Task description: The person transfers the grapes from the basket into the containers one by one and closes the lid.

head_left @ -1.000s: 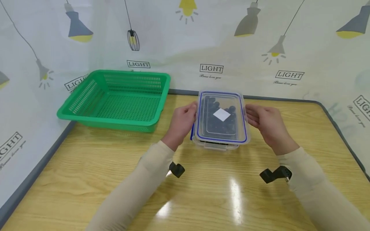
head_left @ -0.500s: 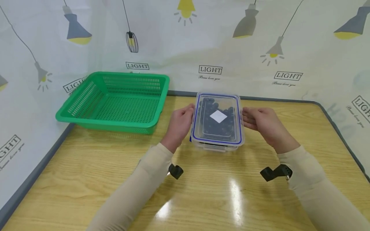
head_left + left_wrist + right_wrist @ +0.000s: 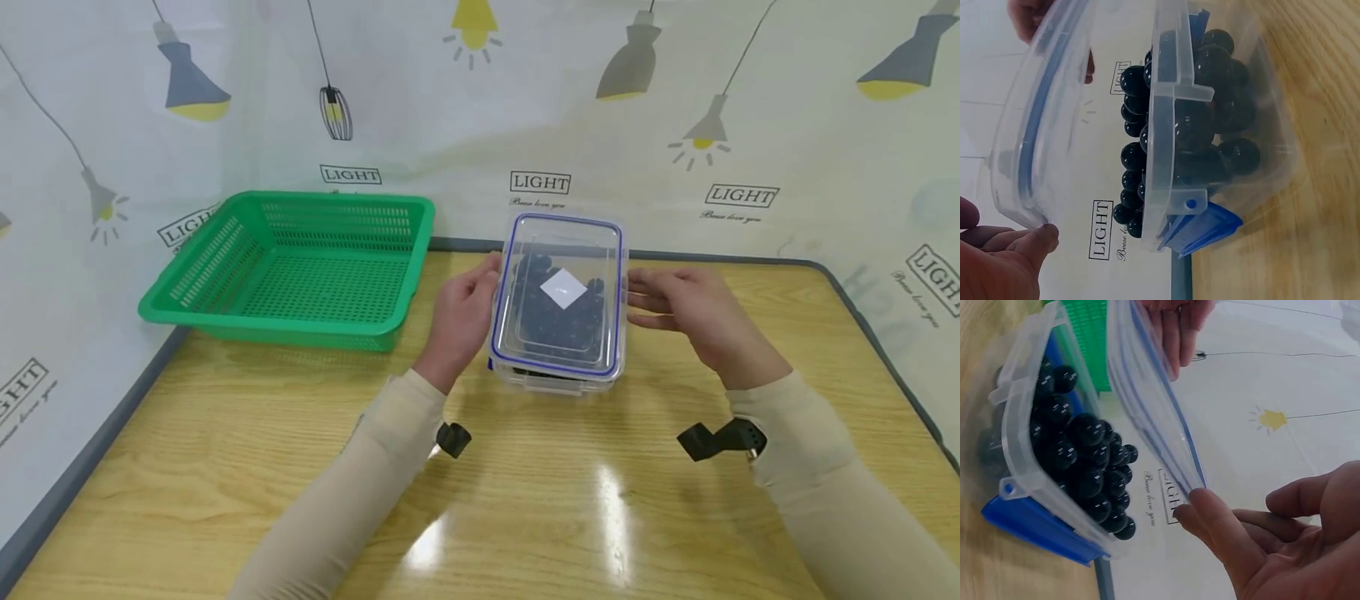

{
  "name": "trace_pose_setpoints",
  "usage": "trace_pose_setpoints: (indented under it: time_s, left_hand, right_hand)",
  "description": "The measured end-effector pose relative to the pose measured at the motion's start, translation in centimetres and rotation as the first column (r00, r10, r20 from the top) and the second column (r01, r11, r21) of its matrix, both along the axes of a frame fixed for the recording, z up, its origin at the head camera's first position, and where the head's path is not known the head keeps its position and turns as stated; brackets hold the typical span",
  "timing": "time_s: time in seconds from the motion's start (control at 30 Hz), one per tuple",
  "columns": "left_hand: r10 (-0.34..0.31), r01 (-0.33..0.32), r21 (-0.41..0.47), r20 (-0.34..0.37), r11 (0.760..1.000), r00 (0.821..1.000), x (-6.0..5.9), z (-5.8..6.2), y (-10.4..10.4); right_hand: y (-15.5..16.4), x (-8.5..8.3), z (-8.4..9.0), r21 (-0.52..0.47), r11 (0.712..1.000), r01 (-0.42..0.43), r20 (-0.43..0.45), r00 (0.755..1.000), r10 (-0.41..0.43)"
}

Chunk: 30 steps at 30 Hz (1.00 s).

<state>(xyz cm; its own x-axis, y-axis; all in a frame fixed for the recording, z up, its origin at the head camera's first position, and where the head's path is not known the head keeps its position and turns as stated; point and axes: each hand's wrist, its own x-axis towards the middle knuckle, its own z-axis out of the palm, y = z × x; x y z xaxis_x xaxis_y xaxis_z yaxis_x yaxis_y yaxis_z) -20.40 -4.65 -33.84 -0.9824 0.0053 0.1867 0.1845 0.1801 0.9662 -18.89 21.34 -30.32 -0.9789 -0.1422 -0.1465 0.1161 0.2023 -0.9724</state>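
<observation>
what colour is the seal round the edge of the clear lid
Blue: the seal runs as a thin blue line round the clear lid, clearest in the head view.

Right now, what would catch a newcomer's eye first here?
The clear lid with its blue seal, held tilted by both hands above a clear box packed with glossy black balls, mid-table. The left hand and right hand hold its sides. A green basket sits back left.
</observation>
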Motion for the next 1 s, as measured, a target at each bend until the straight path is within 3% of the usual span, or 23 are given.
trace_pose_setpoints:
  time_s: [0.13,0.23,0.37,0.47,0.57,0.73,0.83,0.93,1.0]
  left_hand:
    - [-0.02,0.02,-0.008,-0.092,1.0,0.996,0.2,0.1,0.0]
    - [-0.036,0.037,0.003,-0.183,0.999,0.983,0.5,0.2,0.0]
    - [-0.071,0.097,0.075,-0.292,0.992,0.954,0.7,0.4,0.0]
    - [-0.116,0.183,0.148,-0.377,0.972,0.919,0.9,0.5,0.0]
    - [-0.14,0.252,0.181,-0.475,0.951,0.869,1.1,0.8,-0.1]
    - [-0.117,0.293,0.209,-0.594,0.933,0.796,1.6,1.5,0.2]
    - [-0.1,0.306,0.231,-0.625,0.924,0.774,1.9,1.8,0.5]
    - [-0.096,0.313,0.243,-0.631,0.918,0.77,2.0,1.7,0.6]
    - [-0.095,0.301,0.232,-0.627,0.925,0.773,1.9,1.5,0.7]
  right_hand:
    - [-0.3,0.4,0.8,-0.097,0.994,0.054,-0.04,0.998,-0.058]
    - [-0.7,0.8,1.1,-0.181,0.979,0.098,-0.068,0.991,-0.112]
    - [-1.2,1.4,1.4,-0.251,0.957,0.144,-0.122,0.976,-0.179]
    - [-1.5,1.7,1.2,-0.312,0.939,0.144,-0.201,0.956,-0.214]
    - [-1.6,1.9,0.9,-0.429,0.897,0.108,-0.283,0.927,-0.247]
    - [-1.9,2.1,0.5,-0.607,0.795,0.009,-0.403,0.858,-0.317]
    - [-2.2,2.0,0.4,-0.686,0.726,-0.056,-0.441,0.825,-0.353]
    - [-2.7,1.8,0.2,-0.713,0.696,-0.086,-0.464,0.802,-0.376]
    - [-2.9,1.7,0.1,-0.685,0.725,-0.073,-0.488,0.785,-0.382]
